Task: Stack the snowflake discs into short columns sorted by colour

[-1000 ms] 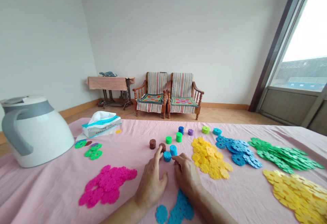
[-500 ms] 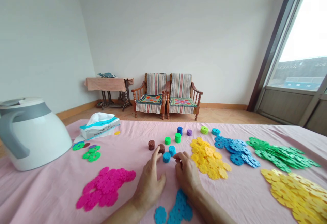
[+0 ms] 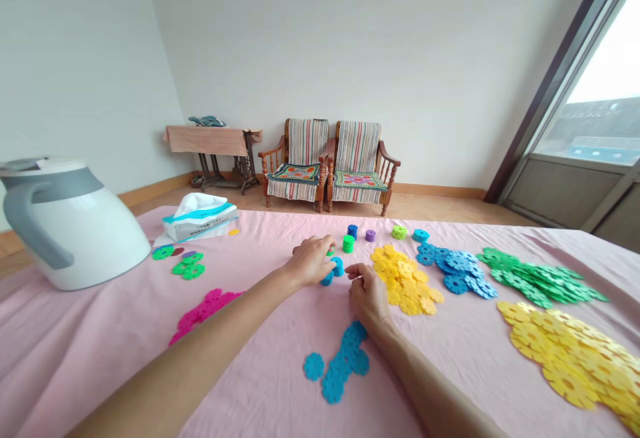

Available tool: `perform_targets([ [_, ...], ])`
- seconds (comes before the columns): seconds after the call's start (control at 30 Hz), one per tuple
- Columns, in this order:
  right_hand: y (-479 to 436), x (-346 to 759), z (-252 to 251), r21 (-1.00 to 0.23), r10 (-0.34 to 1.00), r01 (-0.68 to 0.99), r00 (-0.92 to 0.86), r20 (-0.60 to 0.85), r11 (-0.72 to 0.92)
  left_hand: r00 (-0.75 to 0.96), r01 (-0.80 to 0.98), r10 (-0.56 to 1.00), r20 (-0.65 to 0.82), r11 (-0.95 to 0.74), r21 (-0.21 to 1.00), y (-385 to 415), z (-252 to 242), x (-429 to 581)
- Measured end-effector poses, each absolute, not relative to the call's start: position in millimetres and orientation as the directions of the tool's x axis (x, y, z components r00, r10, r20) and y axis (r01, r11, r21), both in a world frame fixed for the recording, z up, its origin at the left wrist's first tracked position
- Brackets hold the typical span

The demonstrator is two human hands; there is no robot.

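My left hand (image 3: 313, 261) reaches across the pink tablecloth (image 3: 260, 371) and lies curled over a group of small disc stacks; the brown stacks are hidden beneath it. Two light-blue stacks (image 3: 337, 267) show just right of its fingers. My right hand (image 3: 367, 293) rests on the cloth beside them, fingertips pinched together; what they hold is too small to name. A few flat teal snowflake discs (image 3: 343, 363) lie by my right wrist. A green stack (image 3: 349, 243) stands just beyond the hands.
Loose disc piles: yellow (image 3: 405, 281), blue (image 3: 453, 268), green (image 3: 535, 278), another yellow (image 3: 575, 358), magenta (image 3: 205, 308). More small stacks (image 3: 399, 231) stand farther back. A white kettle (image 3: 65, 221) and tissue box (image 3: 200, 219) sit left. Two chairs (image 3: 330, 171) stand by the wall.
My left hand has stretched forward over the brown and green stacks, covering them. My right hand stays in place by the blue stacks. The view has tilted a little.
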State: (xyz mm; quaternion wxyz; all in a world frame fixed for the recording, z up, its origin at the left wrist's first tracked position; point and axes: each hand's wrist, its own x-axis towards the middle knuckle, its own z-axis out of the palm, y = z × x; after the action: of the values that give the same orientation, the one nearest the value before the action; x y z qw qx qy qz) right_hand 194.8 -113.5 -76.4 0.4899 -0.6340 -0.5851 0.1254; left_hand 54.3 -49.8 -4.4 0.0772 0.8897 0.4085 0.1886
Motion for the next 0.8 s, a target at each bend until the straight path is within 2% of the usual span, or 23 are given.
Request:
perform_targets([
  [0.23,-108,202,-81,-0.873,0.802,0.458,0.451,0.392,0.169,0.671,0.706,0.731,0.122,-0.681,0.195,-29,1,72],
  [0.53,-107,201,-81,-0.882,0.807,0.450,0.465,0.364,0.138,0.641,0.760,0.765,0.056,-0.643,0.092,-30,1,79],
  [0.8,-108,200,-79,-0.875,0.810,0.467,0.460,0.364,0.129,0.648,0.758,0.761,0.041,-0.649,0.071,-36,9,83],
])
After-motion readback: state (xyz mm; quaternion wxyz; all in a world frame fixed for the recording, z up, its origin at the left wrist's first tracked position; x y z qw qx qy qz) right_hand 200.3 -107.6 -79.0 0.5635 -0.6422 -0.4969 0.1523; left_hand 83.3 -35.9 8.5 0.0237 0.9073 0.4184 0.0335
